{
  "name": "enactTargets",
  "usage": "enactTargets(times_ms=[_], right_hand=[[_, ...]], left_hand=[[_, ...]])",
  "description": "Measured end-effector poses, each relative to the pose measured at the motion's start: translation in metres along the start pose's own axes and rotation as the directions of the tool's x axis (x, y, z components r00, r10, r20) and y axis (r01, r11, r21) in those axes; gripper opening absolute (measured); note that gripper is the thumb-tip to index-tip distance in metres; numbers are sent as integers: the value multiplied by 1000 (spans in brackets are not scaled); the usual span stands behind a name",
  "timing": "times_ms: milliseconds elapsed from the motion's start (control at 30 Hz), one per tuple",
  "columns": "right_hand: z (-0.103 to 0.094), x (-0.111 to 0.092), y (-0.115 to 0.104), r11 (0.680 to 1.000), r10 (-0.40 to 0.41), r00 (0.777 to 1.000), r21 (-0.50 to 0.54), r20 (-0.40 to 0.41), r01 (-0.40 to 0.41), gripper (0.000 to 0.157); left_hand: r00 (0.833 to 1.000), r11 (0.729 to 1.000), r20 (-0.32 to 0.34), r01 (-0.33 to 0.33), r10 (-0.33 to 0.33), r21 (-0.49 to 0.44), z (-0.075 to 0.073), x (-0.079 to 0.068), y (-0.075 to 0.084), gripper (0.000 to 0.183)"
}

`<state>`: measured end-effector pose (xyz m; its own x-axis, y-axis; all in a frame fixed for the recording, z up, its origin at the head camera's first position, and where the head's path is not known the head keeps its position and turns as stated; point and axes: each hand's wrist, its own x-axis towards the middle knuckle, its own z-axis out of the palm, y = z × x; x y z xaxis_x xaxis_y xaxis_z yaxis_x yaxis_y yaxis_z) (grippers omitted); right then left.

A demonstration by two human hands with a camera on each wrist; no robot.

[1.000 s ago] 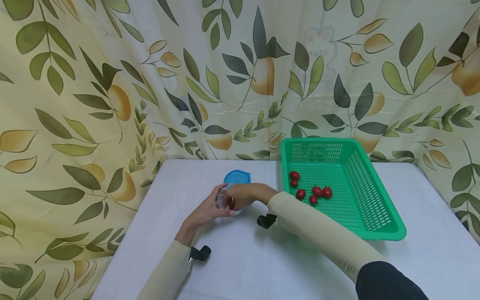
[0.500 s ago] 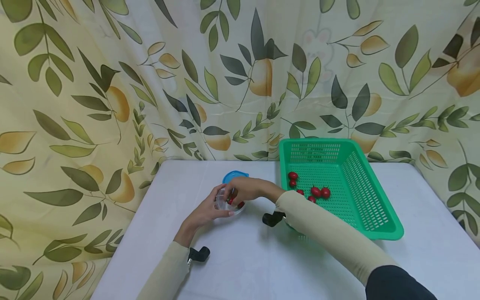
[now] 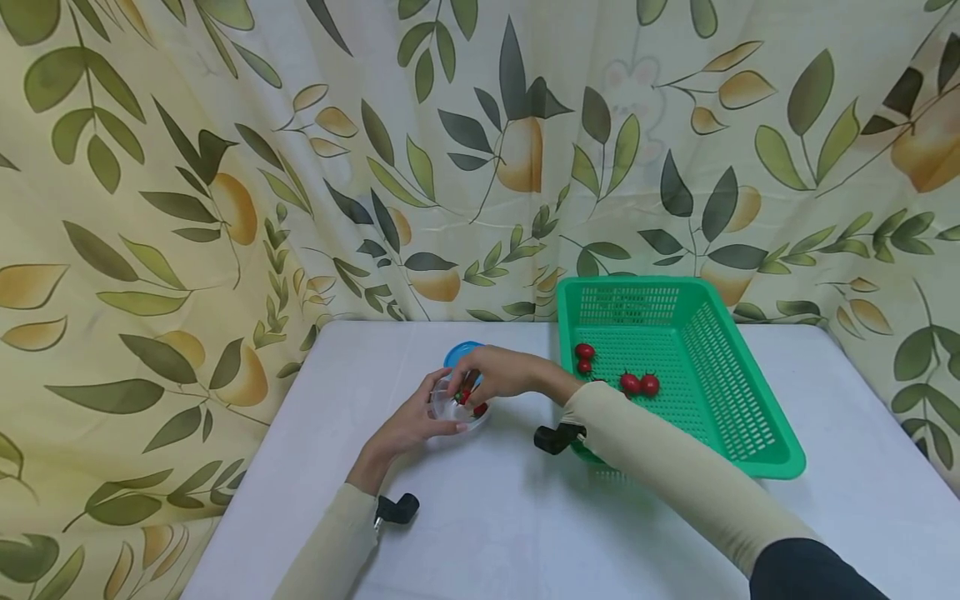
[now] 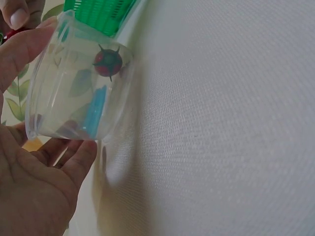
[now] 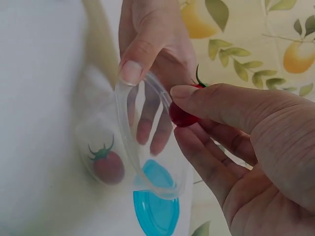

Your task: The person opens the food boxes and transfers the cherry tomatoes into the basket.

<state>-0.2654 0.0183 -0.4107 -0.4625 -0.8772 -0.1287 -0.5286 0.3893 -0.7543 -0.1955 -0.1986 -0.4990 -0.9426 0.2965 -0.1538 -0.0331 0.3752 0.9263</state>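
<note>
My left hand (image 3: pixel 408 425) holds a clear plastic container (image 4: pixel 64 93) around its sides, the thumb at the rim. A red cherry tomato (image 5: pixel 109 168) with a green stem lies inside, seen through the wall. Above the container's mouth, my right hand (image 3: pixel 501 372) pinches another cherry tomato (image 5: pixel 182 117) between thumb and fingers. In the right wrist view this held tomato is at the rim, partly covered by the thumb. Just behind the container lies a blue lid (image 3: pixel 459 353), partly hidden by the right hand in the head view.
A green perforated basket (image 3: pixel 772 442) stands on the right with several cherry tomatoes (image 3: pixel 630 383) at its left side. My right forearm passes over its near left corner. The white-covered table (image 3: pixel 480 517) ends at a leaf-patterned curtain (image 3: pixel 300 167).
My right hand has drawn up and slightly right from inside the container, and the tomato in its fingers shows more. My left hand stays around the container. The forearm covers more of the basket's tomatoes.
</note>
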Motion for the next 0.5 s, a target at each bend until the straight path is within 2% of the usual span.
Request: enactTargets(times_ms=[267, 500], right_hand=[[-2, -7, -1, 1000, 7, 1000, 5, -25, -6, 32], [-3, -14, -1, 999, 49, 998, 22, -49, -48, 30]], left_hand=[[1000, 1000, -2, 3, -3, 7, 0, 0, 2, 98], [1000, 1000, 4, -12, 12, 19, 0, 0, 2, 98]])
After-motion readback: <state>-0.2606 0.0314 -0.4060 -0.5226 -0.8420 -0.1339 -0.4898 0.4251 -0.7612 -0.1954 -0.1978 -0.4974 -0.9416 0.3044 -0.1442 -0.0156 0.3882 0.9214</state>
